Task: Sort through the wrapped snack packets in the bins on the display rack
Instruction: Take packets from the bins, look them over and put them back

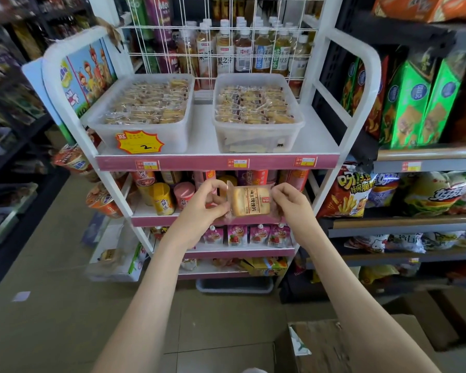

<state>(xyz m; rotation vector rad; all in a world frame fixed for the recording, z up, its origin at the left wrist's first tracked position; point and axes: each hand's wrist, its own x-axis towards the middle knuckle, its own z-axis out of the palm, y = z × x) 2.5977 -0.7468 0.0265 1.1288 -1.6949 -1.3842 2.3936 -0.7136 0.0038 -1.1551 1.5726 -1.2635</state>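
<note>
I hold one clear-wrapped snack packet (249, 201), a pale biscuit slice with a printed label, in front of the rack's second shelf. My left hand (203, 208) pinches its left edge and my right hand (289, 204) pinches its right edge. On the top shelf of the white display rack (215, 154) stand two translucent bins. The left bin (143, 130) carries a yellow price star and is full of wrapped packets. The right bin (256, 130) also holds several wrapped packets.
Drink bottles (242, 49) stand behind a wire grid at the back. Cups (163, 199) and pouches (237, 235) fill the lower shelves. Chip bags (353, 192) and green boxes (406, 103) line the right shelving. Cardboard boxes (334, 345) sit on the floor at lower right.
</note>
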